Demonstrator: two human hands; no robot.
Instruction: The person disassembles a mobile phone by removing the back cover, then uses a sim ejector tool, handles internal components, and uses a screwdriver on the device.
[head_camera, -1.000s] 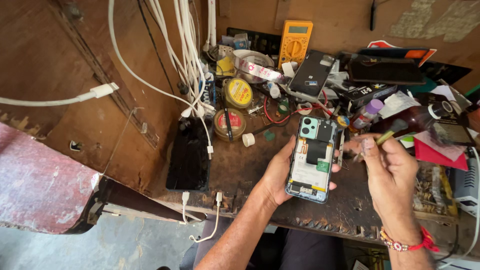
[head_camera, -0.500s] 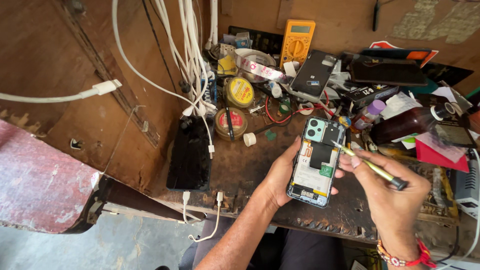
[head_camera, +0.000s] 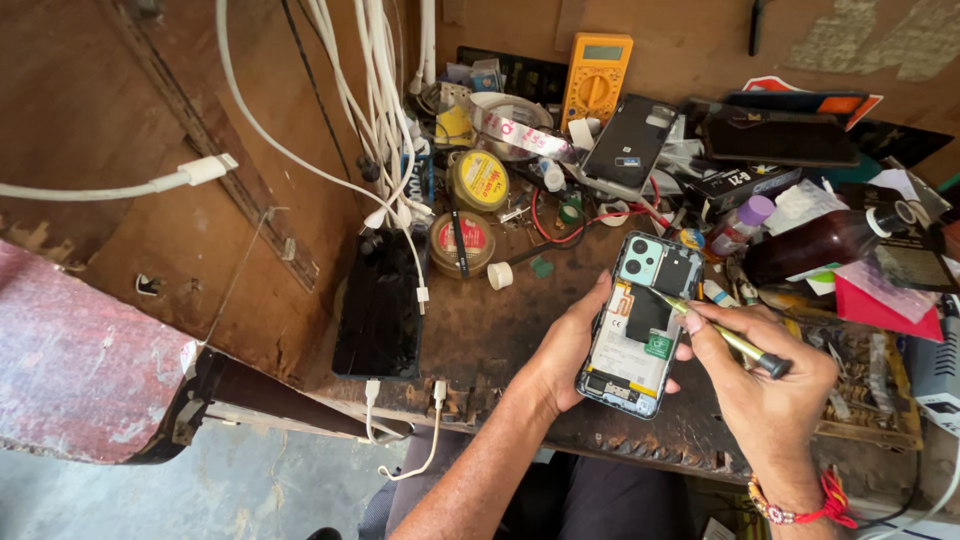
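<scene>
Brass-tipped screwdriver (head_camera: 722, 336), gripped in right hand (head_camera: 770, 385), now lowered from mid-air onto opened phone (head_camera: 640, 325) clasped in left hand (head_camera: 565, 345) above cluttered bench (head_camera: 480, 330), screw work seemingly under way

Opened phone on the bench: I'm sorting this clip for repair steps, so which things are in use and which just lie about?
In use:
opened phone, back cover off, held in the left hand
thin screwdriver in the right hand, tip on the phone

Lying about:
yellow multimeter
two round tins
black screen panel
brown bottle
white cables
</scene>
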